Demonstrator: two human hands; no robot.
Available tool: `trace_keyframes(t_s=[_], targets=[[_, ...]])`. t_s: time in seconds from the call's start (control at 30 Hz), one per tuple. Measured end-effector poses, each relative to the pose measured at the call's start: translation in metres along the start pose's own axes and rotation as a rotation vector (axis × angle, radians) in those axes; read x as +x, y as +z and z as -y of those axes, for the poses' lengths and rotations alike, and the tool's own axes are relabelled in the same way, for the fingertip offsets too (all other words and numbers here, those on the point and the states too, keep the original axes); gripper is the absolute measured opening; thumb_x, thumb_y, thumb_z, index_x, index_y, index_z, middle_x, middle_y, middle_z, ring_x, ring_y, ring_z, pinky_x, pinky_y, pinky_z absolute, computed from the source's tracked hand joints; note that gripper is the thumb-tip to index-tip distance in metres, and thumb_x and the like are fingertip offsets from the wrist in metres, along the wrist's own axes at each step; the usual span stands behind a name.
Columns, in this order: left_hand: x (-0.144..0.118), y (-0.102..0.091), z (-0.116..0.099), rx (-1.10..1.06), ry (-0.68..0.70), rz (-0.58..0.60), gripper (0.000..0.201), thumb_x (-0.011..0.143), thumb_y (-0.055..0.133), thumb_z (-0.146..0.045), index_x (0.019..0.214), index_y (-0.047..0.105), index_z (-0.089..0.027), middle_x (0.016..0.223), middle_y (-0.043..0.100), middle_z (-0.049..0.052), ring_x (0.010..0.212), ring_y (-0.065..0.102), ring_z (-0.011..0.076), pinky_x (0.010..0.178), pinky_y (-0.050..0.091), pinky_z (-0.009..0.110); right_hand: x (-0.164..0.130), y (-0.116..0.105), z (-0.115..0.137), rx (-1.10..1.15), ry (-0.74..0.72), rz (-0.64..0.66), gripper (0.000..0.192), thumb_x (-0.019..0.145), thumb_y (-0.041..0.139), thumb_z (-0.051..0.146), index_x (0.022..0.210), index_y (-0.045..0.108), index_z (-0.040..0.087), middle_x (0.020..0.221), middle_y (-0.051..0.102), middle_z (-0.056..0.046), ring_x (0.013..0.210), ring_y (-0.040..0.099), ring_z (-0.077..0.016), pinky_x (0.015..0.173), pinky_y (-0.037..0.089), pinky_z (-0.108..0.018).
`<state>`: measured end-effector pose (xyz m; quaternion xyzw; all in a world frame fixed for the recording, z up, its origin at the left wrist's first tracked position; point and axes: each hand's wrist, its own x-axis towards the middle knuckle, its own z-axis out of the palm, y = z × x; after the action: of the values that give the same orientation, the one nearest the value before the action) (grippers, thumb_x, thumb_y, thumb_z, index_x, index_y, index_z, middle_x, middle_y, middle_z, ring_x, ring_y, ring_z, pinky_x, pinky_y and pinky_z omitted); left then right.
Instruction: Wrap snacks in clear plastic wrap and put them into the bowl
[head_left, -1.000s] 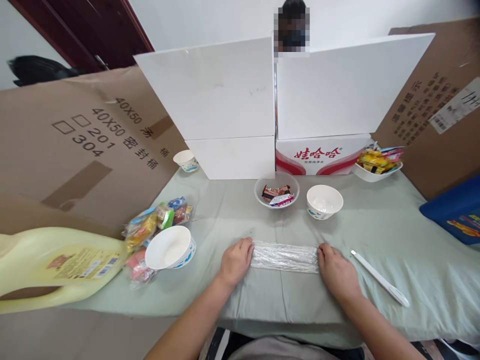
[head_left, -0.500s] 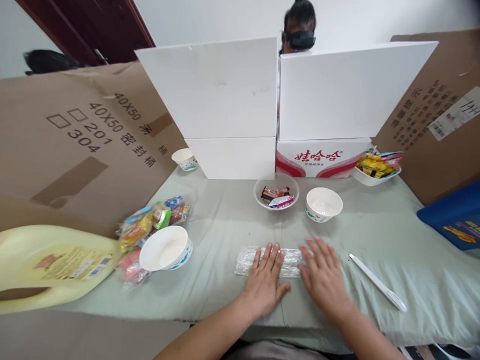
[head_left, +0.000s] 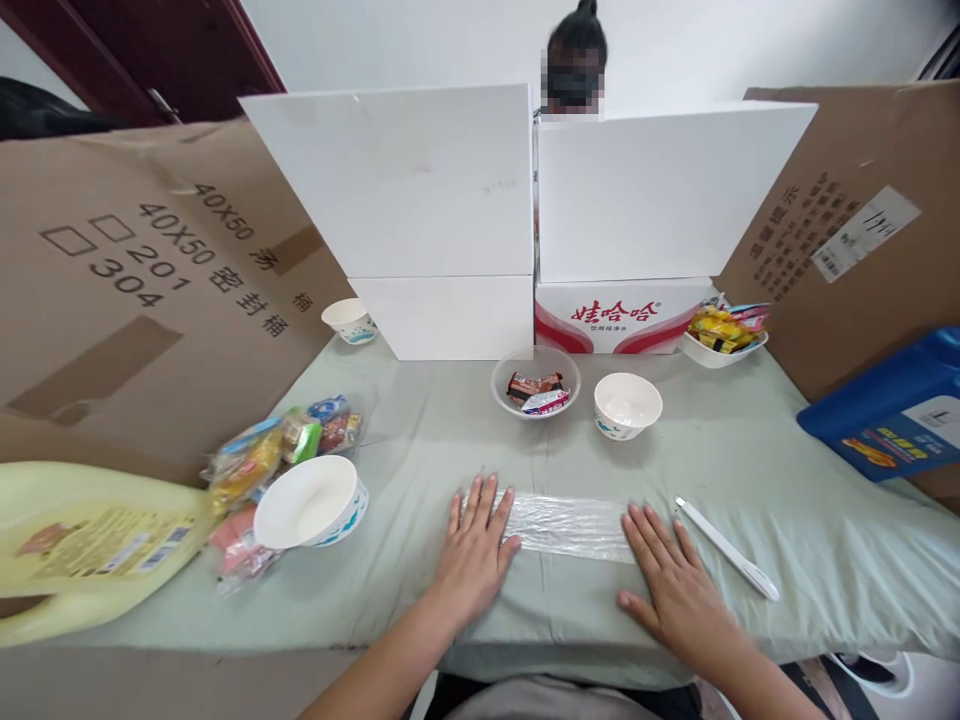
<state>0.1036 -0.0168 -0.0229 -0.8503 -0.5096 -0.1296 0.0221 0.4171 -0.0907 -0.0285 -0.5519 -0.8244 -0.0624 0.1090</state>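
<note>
plastic wrap (head_left: 568, 523) lies flat on the cloth (head_left: 450, 440) in front of you, prob. a folded strip. your left hand (head_left: 474, 545) & right hand (head_left: 671, 580) have slid apart to its ends, palms down, fingers spread, gripping nothing. pen (head_left: 726, 548) lies just right.

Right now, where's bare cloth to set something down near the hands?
Free: the strip between the plastic sheet and the glass bowl; also right of the white pen, toward the blue box. Crowded: left side, snack packets and paper bowl.
</note>
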Motion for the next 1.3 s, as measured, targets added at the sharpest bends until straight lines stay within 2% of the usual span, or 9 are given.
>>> trace_keyframes(t_s=[0.1, 0.2, 0.3, 0.43, 0.53, 0.7, 0.9, 1.17, 1.3], targets=[[0.001, -0.01, -0.029, -0.054, -0.06, -0.058, 0.039, 0.094, 0.044, -0.027, 0.132, 0.054, -0.019, 0.134, 0.053, 0.016, 0.124, 0.045, 0.0345, 0.098, 0.04, 0.053, -0.022, -0.003, 0.009, 0.001, -0.003, -0.048, 0.079, 0.087, 0.051, 0.057, 0.15, 0.027, 0.017, 0.144, 0.046, -0.013, 0.133, 0.038, -0.0317, 0.108, 0.026, -0.05], [-0.003, -0.015, -0.068, -0.258, 0.118, 0.037, 0.027, 0.094, 0.042, -0.02, 0.111, 0.063, -0.019, 0.105, 0.063, 0.012, 0.095, 0.057, 0.0257, 0.084, 0.049, 0.043, -0.043, -0.005, 0.016, 0.043, -0.048, -0.082, 0.053, 0.086, 0.058, 0.043, 0.135, 0.05, 0.024, 0.118, 0.063, -0.009, 0.11, 0.056, -0.0273, 0.099, 0.038, -0.044], [-0.009, -0.013, -0.093, -0.393, 0.309, 0.09, 0.024, 0.093, 0.047, -0.023, 0.111, 0.061, -0.018, 0.108, 0.062, 0.011, 0.102, 0.054, 0.0267, 0.087, 0.048, 0.043, -0.056, -0.017, 0.017, 0.113, -0.119, -0.102, 0.028, 0.084, 0.054, 0.021, 0.109, 0.063, 0.029, 0.098, 0.066, -0.003, 0.095, 0.061, -0.0222, 0.092, 0.044, -0.039], [-0.015, -0.009, -0.092, -0.533, 0.517, 0.131, 0.038, 0.091, 0.054, -0.043, 0.122, 0.055, -0.021, 0.119, 0.062, 0.009, 0.116, 0.05, 0.0284, 0.1, 0.039, 0.046, -0.052, -0.052, 0.016, 0.25, -0.21, -0.101, 0.014, 0.082, 0.054, 0.018, 0.089, 0.061, 0.028, 0.106, 0.067, -0.005, 0.112, 0.058, -0.0254, 0.092, 0.047, -0.037], [-0.017, -0.011, -0.08, -0.693, 0.603, 0.236, 0.059, 0.088, 0.054, -0.056, 0.135, 0.042, -0.023, 0.124, 0.061, 0.009, 0.118, 0.052, 0.0277, 0.106, 0.035, 0.045, -0.032, -0.074, 0.017, 0.473, -0.168, -0.001, 0.016, 0.087, 0.049, 0.018, 0.094, 0.059, 0.028, 0.104, 0.068, -0.005, 0.112, 0.06, -0.0229, 0.091, 0.05, -0.034], [-0.018, -0.005, -0.07, -1.048, 0.311, 0.226, 0.085, 0.081, 0.067, -0.037, 0.148, 0.016, -0.022, 0.133, 0.051, 0.015, 0.115, 0.056, 0.0273, 0.1, 0.046, 0.042, 0.036, -0.067, 0.017, 0.799, 0.188, 0.138, 0.019, 0.094, 0.039, 0.029, 0.098, 0.057, 0.024, 0.09, 0.069, -0.004, 0.081, 0.066, -0.0171, 0.073, 0.052, -0.027], [-0.014, 0.003, -0.074, -1.488, -0.023, 0.243, 0.099, 0.084, 0.061, -0.015, 0.151, -0.011, -0.028, 0.119, 0.051, 0.012, 0.104, 0.059, 0.0205, 0.094, 0.05, 0.041, 0.121, -0.024, 0.026, 0.72, 0.343, 0.25, 0.023, 0.088, 0.04, 0.027, 0.105, 0.055, 0.02, 0.077, 0.067, -0.001, 0.069, 0.062, -0.0166, 0.065, 0.045, -0.026], [-0.013, 0.001, -0.079, -1.531, -0.19, 0.221, 0.078, 0.085, 0.058, -0.016, 0.148, 0.012, -0.026, 0.116, 0.047, 0.01, 0.096, 0.058, 0.0176, 0.088, 0.051, 0.038, 0.137, -0.002, 0.037, 0.557, 0.371, 0.307, 0.017, 0.088, 0.046, 0.023, 0.101, 0.057, 0.019, 0.081, 0.068, -0.004, 0.073, 0.061, -0.0174, 0.064, 0.034, -0.025], [-0.006, -0.017, -0.07, -1.165, -0.25, 0.094, 0.061, 0.084, 0.056, -0.015, 0.138, 0.029, -0.02, 0.111, 0.049, 0.011, 0.091, 0.055, 0.0189, 0.078, 0.053, 0.037, 0.136, -0.002, 0.039, 0.492, 0.373, 0.305, 0.013, 0.091, 0.046, 0.023, 0.098, 0.057, 0.019, 0.082, 0.069, -0.004, 0.074, 0.061, -0.0171, 0.064, 0.032, -0.025]])
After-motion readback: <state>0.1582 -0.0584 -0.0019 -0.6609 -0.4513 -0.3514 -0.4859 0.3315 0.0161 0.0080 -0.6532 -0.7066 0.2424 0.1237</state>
